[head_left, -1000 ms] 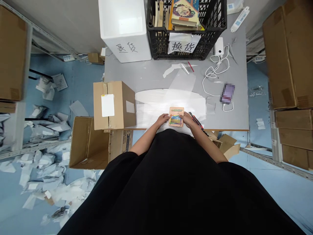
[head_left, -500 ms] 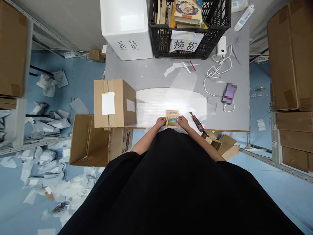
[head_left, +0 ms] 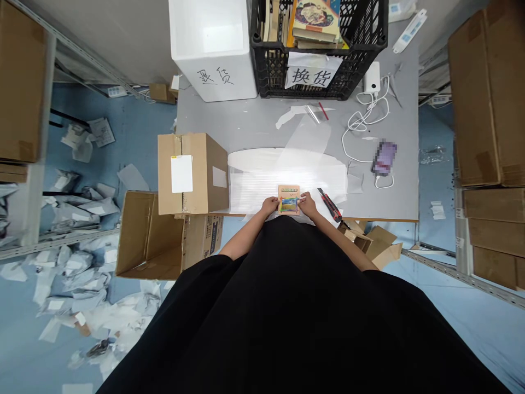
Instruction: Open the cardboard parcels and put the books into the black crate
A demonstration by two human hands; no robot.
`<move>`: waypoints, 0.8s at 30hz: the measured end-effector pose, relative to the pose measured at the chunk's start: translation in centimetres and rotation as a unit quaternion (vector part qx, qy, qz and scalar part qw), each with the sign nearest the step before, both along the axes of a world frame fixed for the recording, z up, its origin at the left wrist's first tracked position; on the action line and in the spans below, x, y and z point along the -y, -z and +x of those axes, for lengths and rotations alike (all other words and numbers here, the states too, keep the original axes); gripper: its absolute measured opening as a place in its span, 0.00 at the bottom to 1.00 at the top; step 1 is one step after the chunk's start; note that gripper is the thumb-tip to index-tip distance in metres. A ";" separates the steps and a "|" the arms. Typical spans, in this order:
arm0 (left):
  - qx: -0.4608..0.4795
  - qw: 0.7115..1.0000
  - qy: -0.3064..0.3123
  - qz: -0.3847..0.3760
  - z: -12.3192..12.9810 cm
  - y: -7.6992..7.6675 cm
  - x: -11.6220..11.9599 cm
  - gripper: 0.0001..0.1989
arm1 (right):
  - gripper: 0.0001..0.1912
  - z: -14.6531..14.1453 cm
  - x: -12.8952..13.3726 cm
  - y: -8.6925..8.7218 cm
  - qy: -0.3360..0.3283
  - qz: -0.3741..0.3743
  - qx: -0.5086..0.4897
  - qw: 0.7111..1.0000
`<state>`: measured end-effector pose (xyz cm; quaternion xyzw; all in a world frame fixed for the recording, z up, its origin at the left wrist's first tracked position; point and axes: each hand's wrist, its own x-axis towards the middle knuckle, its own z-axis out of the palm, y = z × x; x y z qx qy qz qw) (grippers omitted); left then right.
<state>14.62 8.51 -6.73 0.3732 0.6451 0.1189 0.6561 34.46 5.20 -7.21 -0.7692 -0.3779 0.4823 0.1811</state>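
Observation:
A small book (head_left: 289, 200) with an orange-tan cover and a colourful picture is held upright to my view at the table's front edge. My left hand (head_left: 269, 206) grips its left side, fingers closed on the edge. On the opposite side my right hand (head_left: 307, 205) pinches the right edge. Beneath and behind the book spreads a white foam sheet (head_left: 254, 180). A red and black utility knife (head_left: 330, 205) lies just right of my right hand, blade end pointing away from me.
A closed cardboard box (head_left: 192, 174) stands on the table's left. Behind are a white bin (head_left: 213, 71) and a black crate (head_left: 270, 71) of books. At right, a phone (head_left: 384, 157) is joined to a white cable (head_left: 361, 121). An open carton (head_left: 147, 235) and scattered packets (head_left: 88, 273) are on the left.
Both hands still hold the book in nearly the same place. The fingers of my right hand have shifted slightly at its right edge.

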 end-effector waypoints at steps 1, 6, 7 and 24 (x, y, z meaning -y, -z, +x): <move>-0.005 1.000 -0.001 0.001 0.0 -0.1 0.0 0.08 | 0.18 0.0 0.0 -0.2 -0.004 0.003 -0.003 1.000; -0.008 1.000 -0.001 0.028 -0.5 -0.4 0.2 0.22 | 0.22 -0.2 0.3 -1.3 0.001 0.020 -0.076 0.997; -0.005 0.999 0.008 0.046 -0.7 -0.4 0.2 0.24 | 0.22 -0.2 0.3 -1.6 0.010 0.021 -0.105 0.994; 0.002 0.972 0.099 0.211 -1.7 -3.4 -2.0 0.15 | 0.20 0.6 -0.7 -3.7 0.030 0.100 -0.145 0.984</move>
